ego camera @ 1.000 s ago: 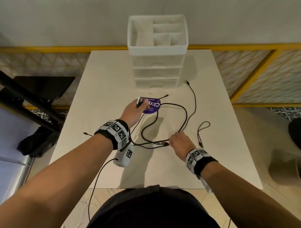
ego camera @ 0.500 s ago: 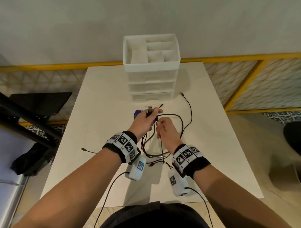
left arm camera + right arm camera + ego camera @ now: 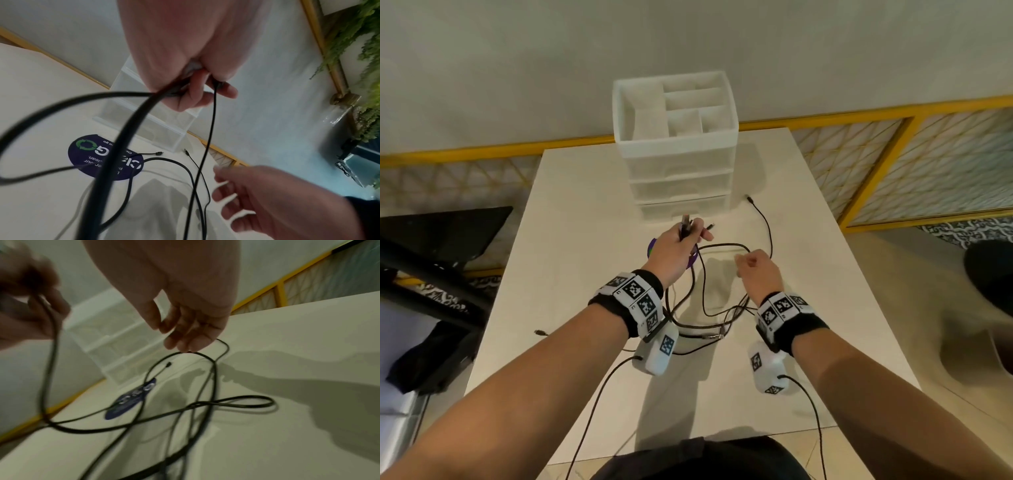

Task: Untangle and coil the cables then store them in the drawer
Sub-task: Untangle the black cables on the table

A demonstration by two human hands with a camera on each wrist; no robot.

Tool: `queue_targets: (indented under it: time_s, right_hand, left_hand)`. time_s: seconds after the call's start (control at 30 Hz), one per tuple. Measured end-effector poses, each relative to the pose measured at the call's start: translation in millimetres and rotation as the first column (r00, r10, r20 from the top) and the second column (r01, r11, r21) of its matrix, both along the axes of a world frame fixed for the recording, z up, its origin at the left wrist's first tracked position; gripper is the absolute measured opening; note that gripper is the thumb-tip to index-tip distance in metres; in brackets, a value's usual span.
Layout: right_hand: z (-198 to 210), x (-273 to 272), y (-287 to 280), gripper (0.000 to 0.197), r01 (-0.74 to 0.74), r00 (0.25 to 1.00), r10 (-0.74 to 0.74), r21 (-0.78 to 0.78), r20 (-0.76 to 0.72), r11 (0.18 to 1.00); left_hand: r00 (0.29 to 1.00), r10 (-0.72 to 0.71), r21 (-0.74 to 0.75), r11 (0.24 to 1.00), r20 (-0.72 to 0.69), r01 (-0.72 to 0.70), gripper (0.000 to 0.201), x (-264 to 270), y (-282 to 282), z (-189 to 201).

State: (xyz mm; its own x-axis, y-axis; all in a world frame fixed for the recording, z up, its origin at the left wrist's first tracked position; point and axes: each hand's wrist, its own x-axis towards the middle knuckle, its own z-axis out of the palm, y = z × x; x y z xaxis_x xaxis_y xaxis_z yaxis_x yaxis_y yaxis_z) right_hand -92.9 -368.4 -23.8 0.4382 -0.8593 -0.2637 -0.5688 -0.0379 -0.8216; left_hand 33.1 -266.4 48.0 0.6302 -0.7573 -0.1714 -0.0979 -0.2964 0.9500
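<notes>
Several thin black cables [image 3: 708, 310] lie tangled on the white table [image 3: 585, 246]. My left hand [image 3: 683, 245] is raised in front of the drawer unit [image 3: 678, 154] and grips a bunch of cable ends [image 3: 686, 223], plugs pointing up; the strands [image 3: 131, 123] hang from it to the table. My right hand [image 3: 756, 267] hovers to its right over a cable loop [image 3: 205, 356]. Its fingers [image 3: 185, 340] hang loosely curled, with nothing held. All three drawers look closed, and the divided top tray is open.
A round purple sticker [image 3: 92, 155] lies on the table below my left hand. One loose cable end [image 3: 749, 198] lies right of the drawer unit, another plug [image 3: 539, 332] near the left edge. A yellow railing [image 3: 859, 113] runs behind the table.
My right hand lifted a cable end from the table front to my left hand, then let go and drew away to the right. My left hand rose with the bunch.
</notes>
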Motion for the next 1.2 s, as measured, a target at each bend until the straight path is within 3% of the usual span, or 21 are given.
queue_targets:
  time_s: [0.07,0.13,0.23,0.37,0.5,0.6,0.7,0.8,1.0,1.2]
  right_hand:
    - [-15,-5,-17,0.026,-0.018,0.973,0.017,0.001,-0.231,1.0]
    - [-28,-7,-26,0.037,-0.07,0.924,0.093,0.074,-0.372,0.995]
    - [-48,-8,-30,0.044,-0.095,0.883,0.13,0.099,-0.452,0.991]
    - [-59,-11,-32,0.036,-0.062,0.887,0.09,0.078,-0.453,0.995]
    - [-47,-18,-29,0.035,0.018,0.939,0.014,0.088,-0.343,0.996]
    - [-28,-20,-16,0.028,0.113,0.991,-0.108,0.06,-0.077,0.992]
    - [-3,-16,0,0.014,0.056,0.984,-0.055,0.001,0.17,0.998]
    - [26,-13,11,0.007,-0.025,0.959,0.032,-0.029,0.281,0.999]
    - [53,-18,18,0.028,-0.166,0.925,0.202,-0.137,0.323,0.977]
    - [52,-21,28,0.016,-0.291,0.922,0.322,-0.164,0.214,0.943]
  left_hand:
    - [0.991,-0.007,-0.085,0.996,-0.137,-0.005,0.023,-1,-2,1]
    - [0.98,-0.033,-0.083,0.996,-0.194,0.017,0.022,-2,-2,-3]
    - [0.981,-0.039,0.007,0.999,-0.191,0.041,0.027,-2,-2,-11]
    - [0.978,-0.063,0.076,0.994,-0.2,0.08,0.032,0,-3,-18]
    - [0.985,-0.033,0.132,0.99,-0.172,0.056,0.036,-4,-3,-22]
    - [0.984,0.021,0.163,0.987,-0.178,0.008,0.035,-10,-8,-22]
    - [0.993,0.033,0.197,0.98,-0.116,-0.009,0.029,-16,-14,-21]
    - [0.989,0.066,0.174,0.984,-0.132,-0.043,0.021,-22,-22,-15]
    - [0.901,0.108,0.101,0.992,-0.42,-0.072,0.039,-28,-27,12]
    - [0.907,0.047,0.002,0.999,-0.418,-0.051,0.032,-17,-22,35]
